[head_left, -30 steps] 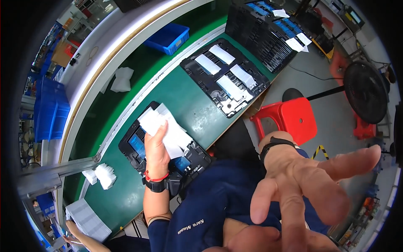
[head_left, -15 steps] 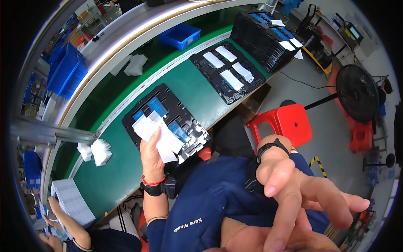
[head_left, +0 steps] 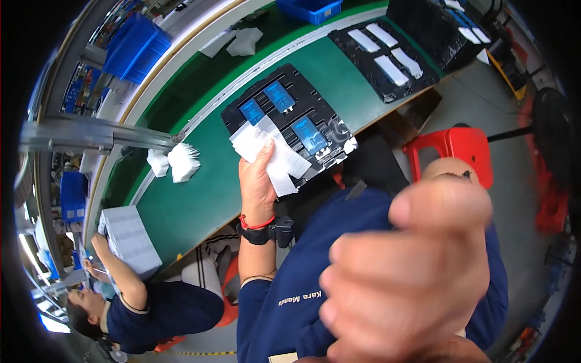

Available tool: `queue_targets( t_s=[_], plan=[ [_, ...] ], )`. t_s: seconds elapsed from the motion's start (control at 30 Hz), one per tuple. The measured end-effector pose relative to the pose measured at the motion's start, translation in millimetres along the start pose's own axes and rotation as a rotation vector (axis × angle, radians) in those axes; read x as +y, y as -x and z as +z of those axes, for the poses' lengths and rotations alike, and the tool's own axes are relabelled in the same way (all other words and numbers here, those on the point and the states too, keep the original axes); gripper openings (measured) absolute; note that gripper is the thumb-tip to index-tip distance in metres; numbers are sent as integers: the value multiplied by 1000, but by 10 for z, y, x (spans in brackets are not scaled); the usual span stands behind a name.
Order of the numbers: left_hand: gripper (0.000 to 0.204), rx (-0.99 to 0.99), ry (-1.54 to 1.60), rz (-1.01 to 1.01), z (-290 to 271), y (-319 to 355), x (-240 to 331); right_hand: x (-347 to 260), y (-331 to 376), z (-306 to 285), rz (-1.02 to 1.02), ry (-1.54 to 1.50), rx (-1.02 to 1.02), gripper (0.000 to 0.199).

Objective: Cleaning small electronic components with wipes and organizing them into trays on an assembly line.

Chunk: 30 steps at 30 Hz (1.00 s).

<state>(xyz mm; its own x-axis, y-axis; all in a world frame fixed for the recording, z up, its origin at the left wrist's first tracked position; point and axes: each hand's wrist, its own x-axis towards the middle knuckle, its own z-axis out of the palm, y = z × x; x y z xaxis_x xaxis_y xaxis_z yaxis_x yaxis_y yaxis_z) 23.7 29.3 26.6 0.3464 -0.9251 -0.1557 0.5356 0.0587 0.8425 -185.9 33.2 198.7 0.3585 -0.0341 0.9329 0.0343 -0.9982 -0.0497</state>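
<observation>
My left hand (head_left: 258, 181) grips a fanned bunch of white paper strips (head_left: 279, 162), thumb on top. The strips overlap the near left part of a black plastic tray (head_left: 233, 112) on the green bench. Blue flat rectangular pieces lie in the tray: one at the far side (head_left: 279, 95), one at the left (head_left: 252, 111), one nearer right (head_left: 309, 134). The strips hide part of the tray. Close to the camera, my right hand (head_left: 411, 266) is raised over my lap, blurred, with fingers curled into a loose fist and nothing seen in it.
A second black tray (head_left: 357, 60) with white strips lies farther right, beside a stack of black trays (head_left: 423, 36). White folded pieces (head_left: 183, 162) and a pale stack (head_left: 130, 236) are at left, near a seated co-worker (head_left: 163, 308). A red stool (head_left: 472, 151) stands right.
The view has shifted, so the bench appears farther up and right. My right hand has gone from spread fingers to curled ones, closer to the camera. My left hand keeps the paper strips.
</observation>
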Motion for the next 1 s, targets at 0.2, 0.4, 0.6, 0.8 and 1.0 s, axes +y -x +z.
queue_targets(
  t_s=[0.2,0.4,0.6,0.8,1.0],
  plan=[
    [27,16,-27,41,-125,-3,61,20,-25,68,75,191,78,14],
    [22,73,-48,-21,-255,-196,204,554,-14,257,-78,266,303,16],
    [26,15,-89,-45,-287,-447,305,1395,269,789,674,-222,-165,28],
    [28,-82,-161,-136,-95,-747,213,1994,1126,1623,1240,-989,-361,10],
    [19,-137,-641,-34,-288,-1178,502,2405,1420,1408,1307,-833,-448,11]
  ],
)
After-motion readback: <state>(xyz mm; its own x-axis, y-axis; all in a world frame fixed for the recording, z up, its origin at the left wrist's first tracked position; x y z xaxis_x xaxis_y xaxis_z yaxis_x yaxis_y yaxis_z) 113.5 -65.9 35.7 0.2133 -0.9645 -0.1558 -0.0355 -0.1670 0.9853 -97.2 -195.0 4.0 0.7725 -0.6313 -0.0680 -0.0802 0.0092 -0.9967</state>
